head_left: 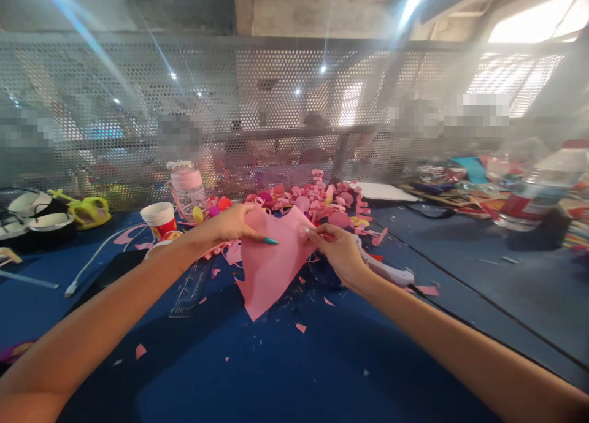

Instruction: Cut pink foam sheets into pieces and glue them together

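A sheet of pink paper (271,270) with an angular, cut-looking outline is held up over the blue table, one corner pointing down. My left hand (239,224) grips its upper left part, the thumb with a long teal nail lying across the front. At the sheet's right edge, my right hand (334,245) pinches the paper between thumb and fingers. Just beyond my right hand lies a white-handled tool (389,271) with a dark cord, perhaps a glue gun, partly hidden by the hand. A heap of curled pink paper pieces (338,205) sits behind the sheet.
A clear ruler (188,291), a white cable (94,260) and paper cups (159,217) are at left, near a pink-lidded bottle (188,187). A yellow plastic item (92,211) stands farther left. A large plastic bottle (538,187) stands right. A perforated metal screen (276,104) rises behind.
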A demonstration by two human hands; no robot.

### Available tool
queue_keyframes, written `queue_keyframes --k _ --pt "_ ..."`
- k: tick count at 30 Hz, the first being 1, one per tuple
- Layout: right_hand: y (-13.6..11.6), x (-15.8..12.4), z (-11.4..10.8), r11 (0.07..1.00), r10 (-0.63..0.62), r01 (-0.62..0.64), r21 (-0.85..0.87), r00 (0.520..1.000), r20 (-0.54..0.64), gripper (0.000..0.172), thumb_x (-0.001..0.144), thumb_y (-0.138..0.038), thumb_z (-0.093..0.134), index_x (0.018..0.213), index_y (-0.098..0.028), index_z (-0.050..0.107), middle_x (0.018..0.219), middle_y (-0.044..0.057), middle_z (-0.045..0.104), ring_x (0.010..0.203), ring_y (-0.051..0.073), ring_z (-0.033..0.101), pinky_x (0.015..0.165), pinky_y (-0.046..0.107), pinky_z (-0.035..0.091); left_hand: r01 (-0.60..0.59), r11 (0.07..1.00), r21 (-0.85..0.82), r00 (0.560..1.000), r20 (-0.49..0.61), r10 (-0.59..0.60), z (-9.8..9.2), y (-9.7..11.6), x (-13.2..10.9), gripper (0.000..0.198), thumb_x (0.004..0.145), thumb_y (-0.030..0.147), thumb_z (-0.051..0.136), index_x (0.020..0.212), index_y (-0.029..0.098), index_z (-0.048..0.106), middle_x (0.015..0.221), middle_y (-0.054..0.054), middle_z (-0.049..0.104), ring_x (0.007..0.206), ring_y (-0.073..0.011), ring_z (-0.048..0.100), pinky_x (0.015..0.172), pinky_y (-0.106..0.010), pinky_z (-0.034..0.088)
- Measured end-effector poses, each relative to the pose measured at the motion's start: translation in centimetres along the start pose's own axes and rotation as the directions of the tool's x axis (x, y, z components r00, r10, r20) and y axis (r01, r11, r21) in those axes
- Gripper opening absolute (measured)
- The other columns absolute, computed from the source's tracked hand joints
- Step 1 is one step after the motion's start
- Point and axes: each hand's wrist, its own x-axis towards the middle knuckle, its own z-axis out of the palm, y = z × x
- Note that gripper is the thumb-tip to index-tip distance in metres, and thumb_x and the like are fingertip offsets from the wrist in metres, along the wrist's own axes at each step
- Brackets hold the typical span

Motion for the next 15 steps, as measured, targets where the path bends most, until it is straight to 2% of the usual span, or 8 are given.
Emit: queue_keyframes --k 4,7,10,15 --pt "0.2 0.1 -0.2 0.994 -0.068 0.069 -0.082 0.998 0.007 0.032 0.064 -0.048 0.065 0.059 -0.018 0.058 0.058 0.001 0.061 0.054 0.012 0.051 0.055 0.026 0.038 -0.067 0.998 0.0 0.997 0.038 0.067 -0.4 -1.0 0.7 0.066 0.046 0.035 0.079 0.106 0.016 0.06 0.113 -0.011 0.059 0.106 -0.0301 0.051 0.088 -0.036 0.039" --pt "0.2 0.4 -0.5 0.991 -0.103 0.107 -0.081 0.993 0.063 0.031 0.067 -0.046 0.063 0.06 -0.017 0.058 0.06 0.002 0.061 0.056 0.013 0.053 0.057 0.026 0.04 -0.096 0.994 -0.048 0.984 0.146 0.102 -0.9 -1.6 0.9 0.061 0.05 0.032 0.078 0.106 0.017 0.061 0.107 -0.009 0.062 0.101 -0.0268 0.055 0.081 -0.031 0.043" --pt "0.2 0.6 -0.6 0.989 -0.121 0.127 -0.082 0.99 0.076 0.029 0.069 -0.044 0.062 0.059 -0.017 0.058 0.059 0.002 0.061 0.054 0.011 0.05 0.055 0.025 0.039 -0.07 0.996 -0.048 0.97 0.23 0.079 -1.1 -1.7 0.9 0.054 0.051 0.03 0.077 0.101 0.017 0.063 0.097 -0.008 0.067 0.09 -0.025 0.06 0.072 -0.03 0.045" --pt "0.5 1.0 -0.9 0.995 -0.091 0.093 -0.02 0.994 0.06 0.026 0.069 -0.042 0.062 0.062 -0.018 0.056 0.057 0.0 0.059 0.048 0.01 0.047 0.047 0.023 0.036 -0.044 0.998 -0.039 0.977 0.206 0.051 -1.0 -2.1 1.1 0.049 0.047 0.027 0.078 0.093 0.015 0.066 0.092 -0.008 0.068 0.085 -0.0245 0.062 0.068 -0.029 0.046"
